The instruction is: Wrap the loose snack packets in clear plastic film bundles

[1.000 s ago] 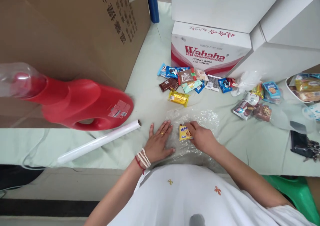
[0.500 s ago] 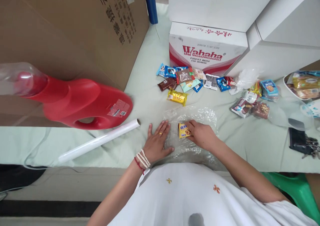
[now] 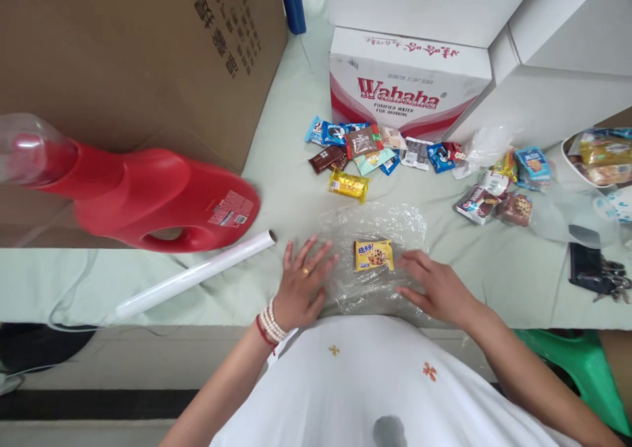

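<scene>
A small yellow packet of cookies (image 3: 374, 256) lies flat near the middle of a crinkled sheet of clear plastic film (image 3: 345, 226) on the cloth-covered table. My left hand (image 3: 303, 281), with a ring and beaded bracelets, is at the film's left edge, fingers spread and holding nothing. To the right of the packet, my right hand (image 3: 437, 287) is open and apart from it, its fingers over the film's right side. Left of my left hand lies a white roll of film (image 3: 197, 276).
Several wrapped snacks (image 3: 363, 141) lie before the Wahaha carton (image 3: 407, 91). More snacks (image 3: 478, 203) sit at right, near a white tub (image 3: 567, 160) and keys (image 3: 612, 279). A large red bottle (image 3: 162, 193) lies at left against a brown cardboard box (image 3: 148, 72).
My right hand has let go of the cookie packet and moved right, leaving it on the film. My left hand has shifted slightly left.
</scene>
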`<move>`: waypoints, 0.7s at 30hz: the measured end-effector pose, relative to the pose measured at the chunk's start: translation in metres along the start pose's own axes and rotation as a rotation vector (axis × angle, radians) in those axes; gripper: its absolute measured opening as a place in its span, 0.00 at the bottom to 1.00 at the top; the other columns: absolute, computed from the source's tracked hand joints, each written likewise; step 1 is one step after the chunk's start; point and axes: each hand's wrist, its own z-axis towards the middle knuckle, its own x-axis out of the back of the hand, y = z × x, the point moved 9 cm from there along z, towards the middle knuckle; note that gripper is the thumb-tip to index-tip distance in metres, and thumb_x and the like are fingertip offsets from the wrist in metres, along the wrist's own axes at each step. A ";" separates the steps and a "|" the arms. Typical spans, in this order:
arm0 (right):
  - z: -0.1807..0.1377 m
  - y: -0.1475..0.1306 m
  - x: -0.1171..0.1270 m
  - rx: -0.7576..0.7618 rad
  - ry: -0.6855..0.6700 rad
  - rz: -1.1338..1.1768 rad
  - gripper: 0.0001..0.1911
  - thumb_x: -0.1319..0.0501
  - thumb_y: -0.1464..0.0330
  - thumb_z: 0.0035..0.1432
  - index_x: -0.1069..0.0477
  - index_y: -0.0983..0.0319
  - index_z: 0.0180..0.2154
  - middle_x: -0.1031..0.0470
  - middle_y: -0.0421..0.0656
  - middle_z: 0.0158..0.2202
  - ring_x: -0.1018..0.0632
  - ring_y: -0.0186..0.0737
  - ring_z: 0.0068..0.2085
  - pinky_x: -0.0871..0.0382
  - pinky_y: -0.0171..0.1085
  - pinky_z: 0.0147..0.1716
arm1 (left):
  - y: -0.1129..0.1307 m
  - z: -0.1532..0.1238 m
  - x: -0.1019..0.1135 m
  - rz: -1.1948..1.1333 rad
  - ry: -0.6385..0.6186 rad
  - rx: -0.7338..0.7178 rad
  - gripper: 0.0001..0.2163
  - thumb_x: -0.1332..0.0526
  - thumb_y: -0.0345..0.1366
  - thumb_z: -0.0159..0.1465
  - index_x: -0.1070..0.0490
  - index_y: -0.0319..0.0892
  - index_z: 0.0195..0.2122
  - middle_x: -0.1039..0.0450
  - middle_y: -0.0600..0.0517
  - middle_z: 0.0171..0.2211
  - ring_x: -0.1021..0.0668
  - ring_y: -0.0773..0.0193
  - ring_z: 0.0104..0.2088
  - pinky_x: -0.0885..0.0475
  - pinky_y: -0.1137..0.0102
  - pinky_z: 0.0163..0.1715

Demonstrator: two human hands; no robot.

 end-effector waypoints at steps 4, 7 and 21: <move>-0.047 0.006 -0.028 0.131 -0.019 0.068 0.24 0.37 0.61 0.66 0.32 0.57 0.61 0.28 0.53 0.59 0.25 0.53 0.57 0.29 0.53 0.56 | 0.016 -0.017 -0.017 -0.061 -0.159 -0.210 0.32 0.41 0.32 0.59 0.36 0.55 0.67 0.32 0.49 0.67 0.41 0.47 0.72 0.70 0.38 0.70; -0.058 0.019 -0.048 0.099 0.070 0.043 0.17 0.39 0.66 0.67 0.27 0.57 0.56 0.28 0.53 0.60 0.25 0.54 0.56 0.30 0.56 0.55 | 0.011 -0.019 -0.032 -0.069 -0.203 -0.185 0.22 0.40 0.38 0.65 0.29 0.54 0.61 0.24 0.46 0.57 0.33 0.47 0.67 0.65 0.37 0.70; -0.048 0.031 -0.008 0.135 0.205 0.273 0.12 0.45 0.65 0.72 0.23 0.54 0.48 0.20 0.48 0.47 0.21 0.45 0.45 0.24 0.47 0.46 | 0.012 -0.010 -0.012 -0.228 -0.114 -0.078 0.17 0.44 0.41 0.69 0.27 0.49 0.58 0.25 0.43 0.56 0.24 0.52 0.55 0.33 0.54 0.56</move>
